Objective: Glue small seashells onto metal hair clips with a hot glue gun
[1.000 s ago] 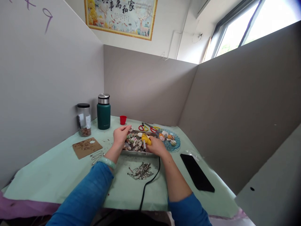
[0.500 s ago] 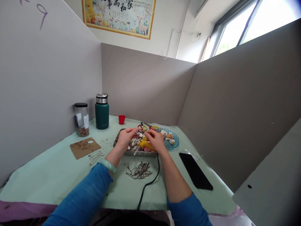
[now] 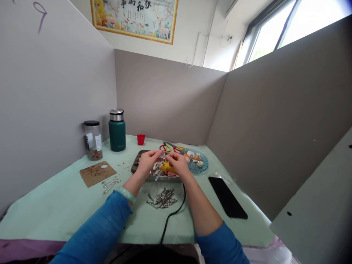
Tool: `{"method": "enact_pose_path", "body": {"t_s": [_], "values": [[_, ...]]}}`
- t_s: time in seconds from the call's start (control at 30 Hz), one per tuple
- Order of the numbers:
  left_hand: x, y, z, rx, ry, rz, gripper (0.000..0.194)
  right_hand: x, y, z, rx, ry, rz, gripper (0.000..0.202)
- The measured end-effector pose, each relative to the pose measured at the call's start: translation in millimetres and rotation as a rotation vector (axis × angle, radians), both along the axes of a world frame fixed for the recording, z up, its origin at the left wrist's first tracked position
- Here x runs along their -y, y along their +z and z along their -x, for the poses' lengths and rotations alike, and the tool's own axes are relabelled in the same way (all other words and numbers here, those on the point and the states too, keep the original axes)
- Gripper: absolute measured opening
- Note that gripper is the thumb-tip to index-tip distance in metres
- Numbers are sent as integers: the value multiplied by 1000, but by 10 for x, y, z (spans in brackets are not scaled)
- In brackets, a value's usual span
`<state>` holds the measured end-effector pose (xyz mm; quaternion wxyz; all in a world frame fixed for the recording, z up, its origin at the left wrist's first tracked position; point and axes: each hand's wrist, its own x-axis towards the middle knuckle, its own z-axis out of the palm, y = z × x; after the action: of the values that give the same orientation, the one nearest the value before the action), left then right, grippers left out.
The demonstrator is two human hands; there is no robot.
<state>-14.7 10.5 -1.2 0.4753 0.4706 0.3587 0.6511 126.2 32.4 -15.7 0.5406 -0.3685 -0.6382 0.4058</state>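
The left hand (image 3: 147, 161) pinches a small pale piece (image 3: 162, 155) between thumb and fingers, above the shallow rectangular metal tray (image 3: 165, 179). The right hand (image 3: 179, 164) has its thumb and fingertips drawn together just beside that piece; whether they touch it is too small to tell. A yellow gun-shaped tool with a whitish tip (image 3: 166, 167) lies against the underside of the right hand, over the tray, its tip angled down toward the near rim; how firmly the palm grips it cannot be told. Small mixed seashells (image 3: 156, 167) fill the tray around it. Nearer the person, on the pale green covered tabletop (image 3: 68, 205), a loose heap of slim silvery metal clips (image 3: 163, 198) sits left of a black cable (image 3: 167, 222). A scalloped blue translucent plate (image 3: 202, 168) of decorated shells stands just right of the tray, with red-and-yellow-handled scissors (image 3: 176, 146) behind.
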Motion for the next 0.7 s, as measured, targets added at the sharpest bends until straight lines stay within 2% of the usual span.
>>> {"method": "enact_pose_path", "body": {"t_s": [0.27, 0.47, 0.7], "values": [[-2, 2, 23, 29, -26, 17, 22, -86, -52, -29, 150, -118, -119, 26], [-21, -19, 77, -54, -95, 20, 39, -60, -27, -41, 213, -145, -151, 25], [-67, -58, 85, -81, -111, -43, 45, -42, -8, -47, 250, -188, -214, 24]]}}
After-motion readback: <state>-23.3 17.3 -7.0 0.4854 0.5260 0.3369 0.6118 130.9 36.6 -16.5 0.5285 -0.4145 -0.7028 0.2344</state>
